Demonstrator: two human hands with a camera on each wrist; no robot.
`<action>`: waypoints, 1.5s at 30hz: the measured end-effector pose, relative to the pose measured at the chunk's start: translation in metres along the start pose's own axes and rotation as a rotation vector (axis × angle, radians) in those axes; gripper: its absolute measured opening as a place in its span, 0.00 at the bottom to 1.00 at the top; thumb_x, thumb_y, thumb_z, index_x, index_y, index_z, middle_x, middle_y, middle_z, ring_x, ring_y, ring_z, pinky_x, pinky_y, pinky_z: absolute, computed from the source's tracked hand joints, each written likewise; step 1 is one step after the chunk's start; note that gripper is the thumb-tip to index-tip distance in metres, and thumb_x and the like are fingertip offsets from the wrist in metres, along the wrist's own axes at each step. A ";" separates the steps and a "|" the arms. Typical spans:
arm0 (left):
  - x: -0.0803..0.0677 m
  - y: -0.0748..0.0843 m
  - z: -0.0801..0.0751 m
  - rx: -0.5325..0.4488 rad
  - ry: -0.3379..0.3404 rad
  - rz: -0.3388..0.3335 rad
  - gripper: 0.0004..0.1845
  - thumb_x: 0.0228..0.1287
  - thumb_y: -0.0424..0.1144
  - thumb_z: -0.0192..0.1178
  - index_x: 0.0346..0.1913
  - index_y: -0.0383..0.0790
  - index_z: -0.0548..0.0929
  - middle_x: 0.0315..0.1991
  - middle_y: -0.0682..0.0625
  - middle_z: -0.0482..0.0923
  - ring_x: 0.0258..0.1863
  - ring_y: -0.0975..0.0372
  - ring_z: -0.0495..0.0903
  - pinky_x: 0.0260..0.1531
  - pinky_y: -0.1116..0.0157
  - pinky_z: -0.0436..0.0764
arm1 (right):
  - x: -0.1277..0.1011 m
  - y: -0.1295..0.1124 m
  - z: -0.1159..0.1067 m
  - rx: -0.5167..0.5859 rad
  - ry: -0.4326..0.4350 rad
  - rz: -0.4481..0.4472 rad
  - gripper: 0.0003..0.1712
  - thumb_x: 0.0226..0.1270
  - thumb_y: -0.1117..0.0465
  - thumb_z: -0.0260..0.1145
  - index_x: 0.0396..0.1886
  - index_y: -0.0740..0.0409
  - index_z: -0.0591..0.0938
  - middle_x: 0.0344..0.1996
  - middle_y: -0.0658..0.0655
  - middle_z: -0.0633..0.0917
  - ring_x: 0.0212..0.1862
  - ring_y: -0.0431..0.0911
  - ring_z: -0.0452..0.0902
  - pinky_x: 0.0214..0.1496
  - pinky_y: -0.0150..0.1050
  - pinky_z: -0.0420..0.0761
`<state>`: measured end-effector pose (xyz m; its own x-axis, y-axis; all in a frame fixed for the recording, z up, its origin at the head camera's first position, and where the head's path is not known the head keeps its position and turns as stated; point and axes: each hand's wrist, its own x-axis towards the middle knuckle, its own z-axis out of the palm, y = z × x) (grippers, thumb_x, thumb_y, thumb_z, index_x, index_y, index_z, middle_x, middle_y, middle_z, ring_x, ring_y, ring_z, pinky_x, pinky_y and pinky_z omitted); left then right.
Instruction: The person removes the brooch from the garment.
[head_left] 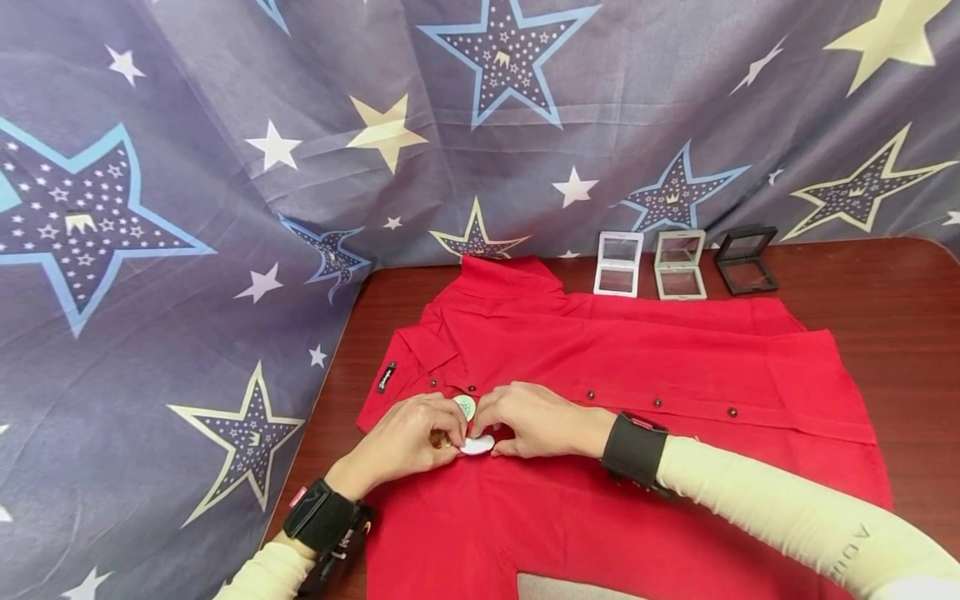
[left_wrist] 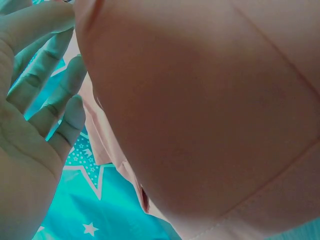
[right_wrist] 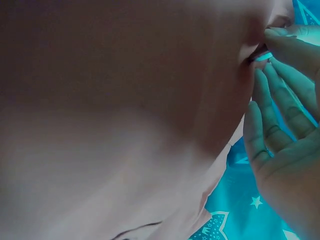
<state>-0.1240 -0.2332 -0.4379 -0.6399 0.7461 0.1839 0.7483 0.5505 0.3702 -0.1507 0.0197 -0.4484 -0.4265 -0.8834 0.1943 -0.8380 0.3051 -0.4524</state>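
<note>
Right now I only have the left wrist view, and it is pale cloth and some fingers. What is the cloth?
Observer: A red shirt spread flat on a dark wooden table, seen from the head view.
Operator: What are the hands doing?
Observer: The left hand and right hand meet at the shirt's button line, pinching a small round badge between them.
Operator: Anything else on the table?
Observer: Three small open cases stand in a row behind the shirt, two pale and one black.
</note>
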 end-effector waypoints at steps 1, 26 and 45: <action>0.000 0.000 0.000 -0.001 0.000 -0.001 0.11 0.47 0.32 0.77 0.28 0.53 0.88 0.32 0.66 0.80 0.36 0.72 0.76 0.40 0.69 0.78 | -0.001 0.000 0.000 0.002 0.005 0.001 0.17 0.60 0.59 0.77 0.50 0.45 0.89 0.46 0.41 0.86 0.50 0.36 0.79 0.56 0.36 0.77; 0.001 0.002 -0.002 -0.015 0.000 -0.037 0.12 0.51 0.34 0.77 0.29 0.54 0.84 0.31 0.63 0.80 0.33 0.65 0.77 0.35 0.70 0.76 | -0.007 0.000 -0.002 -0.009 0.075 0.022 0.07 0.59 0.57 0.78 0.37 0.45 0.89 0.32 0.41 0.85 0.35 0.35 0.79 0.42 0.31 0.76; 0.002 0.000 -0.005 -0.045 0.028 -0.055 0.10 0.55 0.39 0.77 0.34 0.56 0.85 0.32 0.62 0.81 0.36 0.65 0.79 0.63 0.55 0.75 | -0.007 -0.001 -0.002 0.062 0.142 0.125 0.03 0.66 0.58 0.73 0.35 0.42 0.90 0.27 0.34 0.83 0.32 0.35 0.81 0.36 0.26 0.76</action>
<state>-0.1260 -0.2335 -0.4326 -0.6852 0.7038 0.1873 0.7034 0.5729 0.4207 -0.1472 0.0261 -0.4477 -0.5735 -0.7794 0.2524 -0.7549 0.3831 -0.5323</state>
